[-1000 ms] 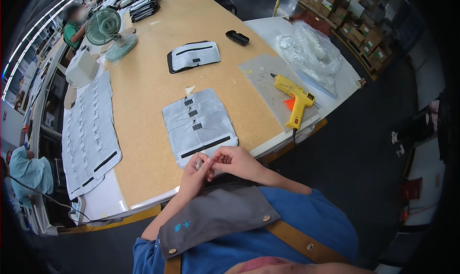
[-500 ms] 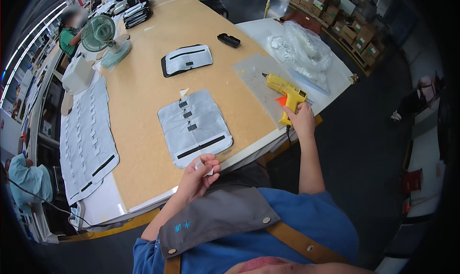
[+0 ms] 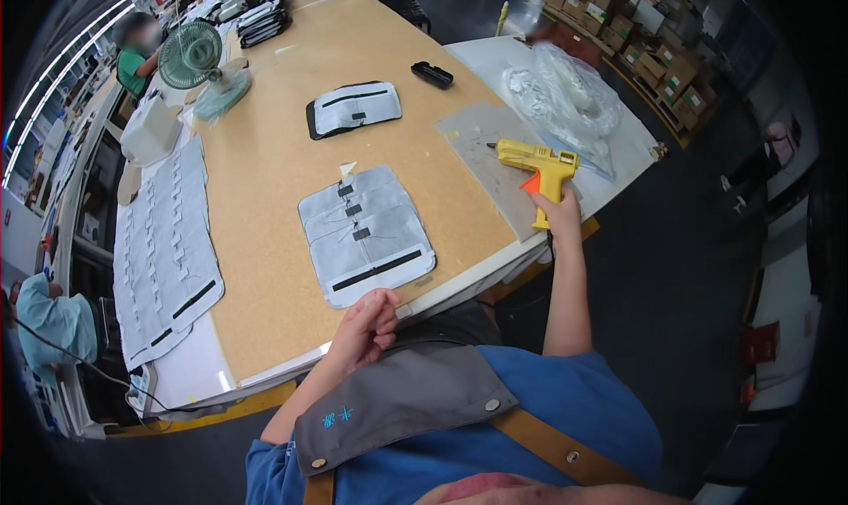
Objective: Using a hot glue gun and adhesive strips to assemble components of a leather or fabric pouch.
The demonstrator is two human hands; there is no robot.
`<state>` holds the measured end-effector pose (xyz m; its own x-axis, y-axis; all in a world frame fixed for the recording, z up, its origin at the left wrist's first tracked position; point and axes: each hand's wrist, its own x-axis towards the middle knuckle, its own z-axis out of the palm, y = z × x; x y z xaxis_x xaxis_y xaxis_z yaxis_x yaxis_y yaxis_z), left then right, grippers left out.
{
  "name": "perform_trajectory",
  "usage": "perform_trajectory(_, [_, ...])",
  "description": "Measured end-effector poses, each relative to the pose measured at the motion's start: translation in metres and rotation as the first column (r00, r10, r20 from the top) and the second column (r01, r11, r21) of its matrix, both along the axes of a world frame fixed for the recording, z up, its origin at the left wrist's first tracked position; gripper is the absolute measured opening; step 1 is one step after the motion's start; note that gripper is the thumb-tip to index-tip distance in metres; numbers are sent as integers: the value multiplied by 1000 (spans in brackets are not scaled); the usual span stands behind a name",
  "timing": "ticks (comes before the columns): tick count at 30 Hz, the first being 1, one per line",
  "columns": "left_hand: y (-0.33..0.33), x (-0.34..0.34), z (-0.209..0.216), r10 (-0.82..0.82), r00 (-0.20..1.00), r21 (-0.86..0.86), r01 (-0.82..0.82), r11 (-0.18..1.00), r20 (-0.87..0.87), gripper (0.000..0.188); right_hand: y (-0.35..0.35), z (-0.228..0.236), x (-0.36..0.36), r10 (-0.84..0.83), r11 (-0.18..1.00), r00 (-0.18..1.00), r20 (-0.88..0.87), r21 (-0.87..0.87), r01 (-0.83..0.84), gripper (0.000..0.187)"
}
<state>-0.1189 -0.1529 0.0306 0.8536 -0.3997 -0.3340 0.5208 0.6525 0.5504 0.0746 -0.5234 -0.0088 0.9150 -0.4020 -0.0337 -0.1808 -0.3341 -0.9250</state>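
My right hand (image 3: 562,213) is closed around the handle of a yellow glue gun (image 3: 535,158) with an orange trigger. Its nozzle points left over a grey board (image 3: 481,165) at the table's right edge. Close to the front edge, my left hand (image 3: 366,325) has its fingers curled together; whatever they hold is hidden. Just beyond it lies a light grey fabric panel (image 3: 397,209) with a black strip, thin wires and several small dark patches down its middle. A small whitish scrap (image 3: 349,168) sits at the panel's far edge.
Farther back on the table (image 3: 265,196) are a smaller grey-and-black panel (image 3: 358,107) and a black case (image 3: 432,75). A long fabric sheet (image 3: 168,249), a white container (image 3: 150,132) and a green fan (image 3: 191,56) stand left. Clear plastic bags (image 3: 565,90) lie right.
My right hand has brought the glue gun slightly right and turned it more level. My left hand's fingers have curled in, and the small white piece seen in them is now hidden.
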Motion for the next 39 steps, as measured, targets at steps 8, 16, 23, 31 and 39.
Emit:
perform_trajectory(8, [3,4,0,-36,999,-45,35,998,-37,29,11,22,-20,-35,851,907,420,489,-193,44])
perform_trajectory(16, [8,9,5,1,1000,60,0,998,-16,25,-13,101,-46,-6,683,701,713,515,-518,68])
perform_trajectory(23, [40,20,5,78,997,244,-78,967,10,27,-15,136,-40,273,601,615,740,368,-710,63])
perform_trajectory(31, [70,38,-8,16,923,855,-363,371,385,16,88,93,-51,573,614,691,441,327,-718,71])
perform_trajectory(39, [37,48,10,-359,820,848,-256,465,445,29,165,84,-56,665,347,658,353,635,-691,60])
